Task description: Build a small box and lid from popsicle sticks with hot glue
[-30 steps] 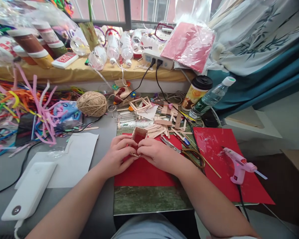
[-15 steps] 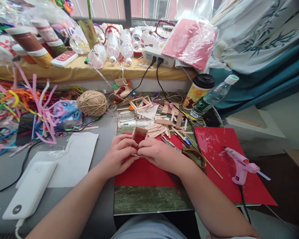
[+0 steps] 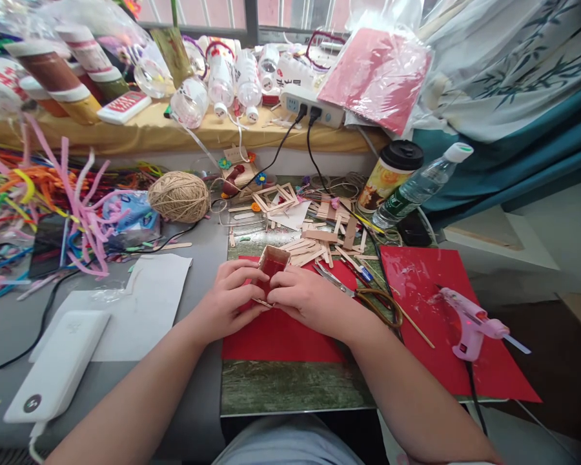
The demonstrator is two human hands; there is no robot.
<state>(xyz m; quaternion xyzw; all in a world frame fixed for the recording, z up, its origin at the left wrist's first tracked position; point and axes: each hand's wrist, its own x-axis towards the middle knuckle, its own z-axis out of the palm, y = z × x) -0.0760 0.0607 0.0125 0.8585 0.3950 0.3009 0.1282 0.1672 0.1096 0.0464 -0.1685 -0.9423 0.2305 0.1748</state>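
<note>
Between my hands is a small open box (image 3: pixel 274 258) with pale wooden-looking walls and a reddish inside, tilted above a red sheet (image 3: pixel 285 342). My left hand (image 3: pixel 235 297) grips its left side, fingers bent round the edge. On the opposite side my right hand (image 3: pixel 303 294) pinches the near right edge, fingertips close to those of the left. The fingers hide much of the lower walls. Just beyond lies a pile of craft sticks (image 3: pixel 303 248). Scissors (image 3: pixel 372 300) with brown handles rest right of my right hand.
A pink glue gun (image 3: pixel 472 323) lies on another red sheet (image 3: pixel 416 271) at right, its cord hanging over the edge. Behind stand a lidded paper cup (image 3: pixel 390 177) and a water bottle (image 3: pixel 421 184). Leftward are a twine ball (image 3: pixel 179 197), white paper (image 3: pixel 159 297) and a power bank (image 3: pixel 58 368).
The box and both hands stay in nearly the same place, with only a slight shift of the fingers. The whole view has moved a little.
</note>
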